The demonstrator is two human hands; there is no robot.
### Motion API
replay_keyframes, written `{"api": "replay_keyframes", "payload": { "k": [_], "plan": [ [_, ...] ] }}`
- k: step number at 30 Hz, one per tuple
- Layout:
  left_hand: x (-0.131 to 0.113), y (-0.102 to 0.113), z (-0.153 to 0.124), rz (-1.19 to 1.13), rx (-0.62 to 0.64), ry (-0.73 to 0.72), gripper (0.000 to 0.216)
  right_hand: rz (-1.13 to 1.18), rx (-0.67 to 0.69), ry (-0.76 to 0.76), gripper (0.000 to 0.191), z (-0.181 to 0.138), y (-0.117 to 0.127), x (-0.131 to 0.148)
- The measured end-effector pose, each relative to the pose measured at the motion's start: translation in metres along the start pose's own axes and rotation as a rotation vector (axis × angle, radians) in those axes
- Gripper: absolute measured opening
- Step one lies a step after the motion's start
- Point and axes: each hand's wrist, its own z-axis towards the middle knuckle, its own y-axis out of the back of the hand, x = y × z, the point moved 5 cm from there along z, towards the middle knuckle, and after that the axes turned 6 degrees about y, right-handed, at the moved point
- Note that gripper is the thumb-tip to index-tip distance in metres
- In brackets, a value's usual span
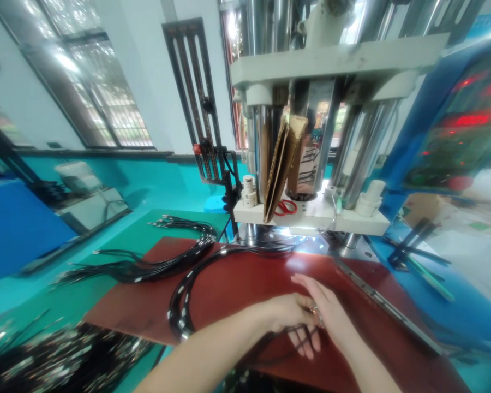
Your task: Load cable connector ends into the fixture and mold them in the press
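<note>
Over the red-brown board, both hands meet. My left hand (288,314) is closed around a few thin black cables (278,357) whose bright metal ends (316,314) stick out beside its thumb. The cables trail down and left below the wrist, partly hidden by my forearm. Against those ends lies the palm side of my right hand (331,311), its fingers stretched out and pointing up and left. Left of the hands, a looped bundle of black cables (188,295) with white tags curves over the board (237,278) toward the press.
A press (311,215) with steel columns stands ahead, with folded cardboard (282,164) and red-handled scissors (286,207) on it. More cable bundles (143,267) lie left, and a dark heap (73,355) lower left. A metal rail (387,305) runs right. A blue control box (425,109) shows red digits.
</note>
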Motion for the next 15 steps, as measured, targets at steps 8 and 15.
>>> {"api": "replay_keyframes", "payload": {
  "k": [8,15],
  "plan": [
    [-0.006,-0.004,0.011,0.192,-0.308,-0.084,0.021,-0.165,-0.035,0.034,0.046,-0.002,0.005,0.015],
    [-0.021,-0.022,0.009,-0.060,0.078,-0.089,0.023,-0.162,0.049,0.018,0.045,-0.004,0.007,0.022]
  ]
}}
